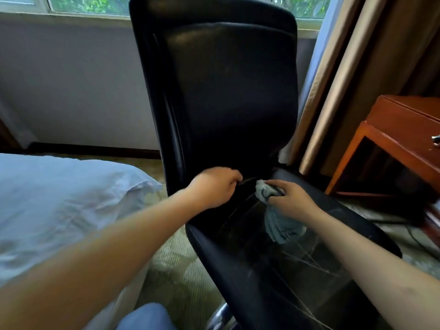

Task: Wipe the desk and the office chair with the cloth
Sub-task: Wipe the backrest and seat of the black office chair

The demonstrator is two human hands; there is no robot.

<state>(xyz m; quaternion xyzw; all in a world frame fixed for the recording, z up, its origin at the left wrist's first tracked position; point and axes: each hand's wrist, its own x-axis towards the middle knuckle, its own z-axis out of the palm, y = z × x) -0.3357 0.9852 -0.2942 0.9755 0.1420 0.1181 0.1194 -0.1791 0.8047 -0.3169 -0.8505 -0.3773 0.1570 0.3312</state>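
A black leather office chair point(228, 96) fills the middle of the view, its tall backrest upright and its scuffed seat point(273, 270) running toward me. My right hand point(290, 198) grips a bunched grey-blue cloth point(278, 222) and presses it into the crease where seat meets backrest; the cloth's loose end hangs onto the seat. My left hand point(214, 186) is closed on the lower edge of the backrest, just left of the cloth. The wooden desk point(400, 139) stands at the right.
A bed with a pale blue sheet point(59, 206) lies at the left. Tan curtains point(357, 75) hang behind the chair at the right, below a window point(88, 5). A dark cable point(414, 234) runs over the patterned carpet point(171, 270) under the desk. My knee point(145, 317) shows at the bottom.
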